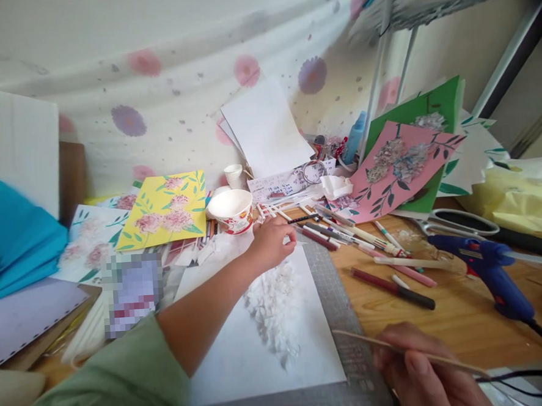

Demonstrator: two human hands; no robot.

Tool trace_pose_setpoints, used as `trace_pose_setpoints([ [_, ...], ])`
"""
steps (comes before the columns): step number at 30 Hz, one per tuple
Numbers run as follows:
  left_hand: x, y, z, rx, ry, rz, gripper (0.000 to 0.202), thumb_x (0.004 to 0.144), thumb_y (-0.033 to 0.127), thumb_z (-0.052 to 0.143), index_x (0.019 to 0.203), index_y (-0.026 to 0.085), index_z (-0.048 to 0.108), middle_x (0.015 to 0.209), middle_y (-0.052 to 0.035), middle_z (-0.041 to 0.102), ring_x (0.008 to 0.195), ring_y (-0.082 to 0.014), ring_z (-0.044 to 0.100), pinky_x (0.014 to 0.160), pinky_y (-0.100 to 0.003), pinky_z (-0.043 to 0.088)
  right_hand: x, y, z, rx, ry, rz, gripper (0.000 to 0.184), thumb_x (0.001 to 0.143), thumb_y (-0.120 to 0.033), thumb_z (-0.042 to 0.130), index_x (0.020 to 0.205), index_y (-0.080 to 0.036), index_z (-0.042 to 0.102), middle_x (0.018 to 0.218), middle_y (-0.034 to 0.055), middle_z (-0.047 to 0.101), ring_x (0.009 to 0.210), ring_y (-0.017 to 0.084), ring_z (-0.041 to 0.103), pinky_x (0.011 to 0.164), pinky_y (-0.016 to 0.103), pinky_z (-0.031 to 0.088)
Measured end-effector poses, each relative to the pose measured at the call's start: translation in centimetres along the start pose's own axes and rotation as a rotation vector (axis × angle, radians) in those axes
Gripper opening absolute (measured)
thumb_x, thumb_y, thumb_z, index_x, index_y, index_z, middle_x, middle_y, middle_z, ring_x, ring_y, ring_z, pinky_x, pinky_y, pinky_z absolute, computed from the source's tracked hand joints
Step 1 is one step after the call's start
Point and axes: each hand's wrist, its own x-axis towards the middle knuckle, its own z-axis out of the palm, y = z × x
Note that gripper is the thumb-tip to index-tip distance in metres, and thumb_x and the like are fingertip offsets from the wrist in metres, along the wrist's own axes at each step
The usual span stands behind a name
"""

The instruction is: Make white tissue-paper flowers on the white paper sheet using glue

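Note:
A white sheet of paper (219, 335) lies on a grey cutting mat (347, 321), and a cluster of crumpled white paper bits (277, 307) covers its middle. My left hand (273, 242) reaches over the sheet's far edge, beside a paper bowl (231, 213). Its fingers are curled, the tips turned away, so whatever they hold is hidden. A dark pencil (303, 218) lies close by those fingers. At the lower right, my right hand (423, 365) grips a thin wooden stick (362, 338), its tip pointing left over the mat.
Markers (393, 287) and pens are scattered right of the mat. Beyond them lie a blue glue gun (486, 269) with its cord and scissors (460, 221). Flower pictures on yellow card (161, 211) and pink card (404, 170) stand behind. Blue paper (16, 237) is at left.

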Motion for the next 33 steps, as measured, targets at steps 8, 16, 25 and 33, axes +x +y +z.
trace_pose_setpoints([
  [8,-9.5,1.9,-1.7,-0.174,-0.227,0.235,0.01,0.074,0.012,0.069,0.071,0.022,0.068,0.091,0.0001,0.061,0.093,-0.0191,0.053,0.084,-0.036,0.029,0.7,-1.5,1.1,0.069,0.148,0.124,0.016,0.095,-0.026,0.05,0.101,-0.021,0.064,0.073,0.0019,0.065,0.063,0.015,0.062,0.055,0.024,0.052],
  [16,-11.6,2.3,-0.9,-0.163,-0.254,0.168,0.01,0.073,0.011,0.068,0.072,0.021,0.068,0.094,-0.0009,0.062,0.095,-0.0207,0.051,0.084,-0.037,0.029,2.6,-0.8,3.8,0.048,0.005,0.26,0.016,0.093,-0.032,0.056,0.091,-0.02,0.065,0.069,0.0001,0.063,0.056,0.012,0.059,0.051,0.022,0.049],
  [25,-11.5,2.1,-0.6,-0.169,-0.261,0.128,0.011,0.074,0.011,0.067,0.073,0.022,0.067,0.092,0.0003,0.06,0.095,-0.0207,0.051,0.084,-0.038,0.028,4.4,-0.3,5.3,0.061,-0.146,0.502,0.035,0.087,-0.051,0.058,0.076,-0.017,0.06,0.059,-0.0008,0.059,0.047,0.012,0.054,0.044,0.022,0.045],
  [33,-11.5,1.5,-1.0,-0.196,-0.323,0.169,0.015,0.066,0.015,0.075,0.077,0.024,0.069,0.1,0.0,0.059,0.099,-0.0224,0.049,0.086,-0.039,0.026,5.4,0.9,5.9,0.072,-0.198,0.681,0.037,0.085,-0.053,0.059,0.077,-0.018,0.057,0.056,-0.0014,0.059,0.043,0.012,0.05,0.042,0.023,0.038],
])
